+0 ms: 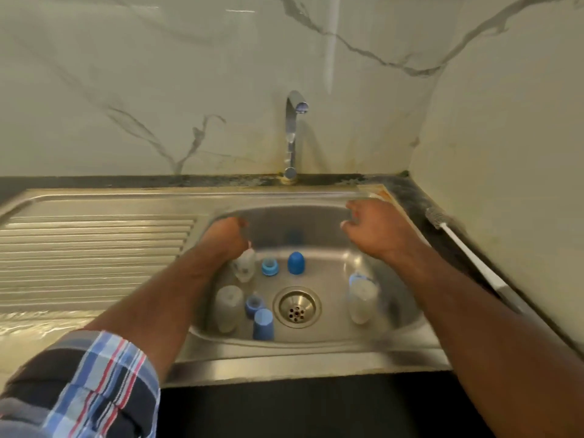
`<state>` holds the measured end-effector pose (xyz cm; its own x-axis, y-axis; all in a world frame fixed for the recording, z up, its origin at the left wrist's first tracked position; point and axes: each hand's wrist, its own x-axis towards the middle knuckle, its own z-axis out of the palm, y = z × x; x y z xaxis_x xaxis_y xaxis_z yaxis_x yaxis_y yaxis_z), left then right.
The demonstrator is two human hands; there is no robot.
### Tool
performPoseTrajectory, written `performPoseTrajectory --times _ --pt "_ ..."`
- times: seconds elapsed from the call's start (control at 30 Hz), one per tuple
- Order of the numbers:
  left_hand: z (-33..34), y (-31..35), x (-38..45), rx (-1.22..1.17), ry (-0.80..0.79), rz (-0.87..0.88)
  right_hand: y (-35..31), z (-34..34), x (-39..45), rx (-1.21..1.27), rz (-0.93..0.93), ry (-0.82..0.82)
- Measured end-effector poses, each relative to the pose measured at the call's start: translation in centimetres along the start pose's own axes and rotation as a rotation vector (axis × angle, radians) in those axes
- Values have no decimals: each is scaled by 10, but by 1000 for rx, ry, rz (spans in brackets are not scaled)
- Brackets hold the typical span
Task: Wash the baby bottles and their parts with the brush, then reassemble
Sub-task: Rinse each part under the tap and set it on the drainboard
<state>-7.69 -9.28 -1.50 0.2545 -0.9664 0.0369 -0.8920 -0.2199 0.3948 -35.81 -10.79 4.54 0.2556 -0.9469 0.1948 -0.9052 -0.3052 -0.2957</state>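
Down in the sink (pixel 316 349) bottles and blue caps lie apart and dry-looking—nothing washed yet, I'd judge—while the left hand (pixel 226 235) grips one bottle (pixel 245 263), the right hand (pixel 376 230) hangs loosely curled, empty—the brush (pixel 455 238) waits on the counter.

Soft, fairly dim greenish light falls from above, with a pale streak of glare on the wall (pixel 330 52) and bright sheen on the drainboard (pixel 94 248). Both hands and the brush (pixel 464 245) are smeared by motion blur, and the wide lens bends the sink (pixel 284 361) rim at the edges.
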Motion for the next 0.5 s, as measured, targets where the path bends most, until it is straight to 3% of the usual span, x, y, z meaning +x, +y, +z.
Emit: performPoseTrajectory --times 0.17,0.3,0.5 --pt "20 -14 9 71 -124 0 -47 27 47 371 159 -44" --pt "37 -15 19 115 -221 -8 -62 38 75 391 145 -47" --pt "58 -26 32 63 -178 -50 -78 53 106 508 132 -82"
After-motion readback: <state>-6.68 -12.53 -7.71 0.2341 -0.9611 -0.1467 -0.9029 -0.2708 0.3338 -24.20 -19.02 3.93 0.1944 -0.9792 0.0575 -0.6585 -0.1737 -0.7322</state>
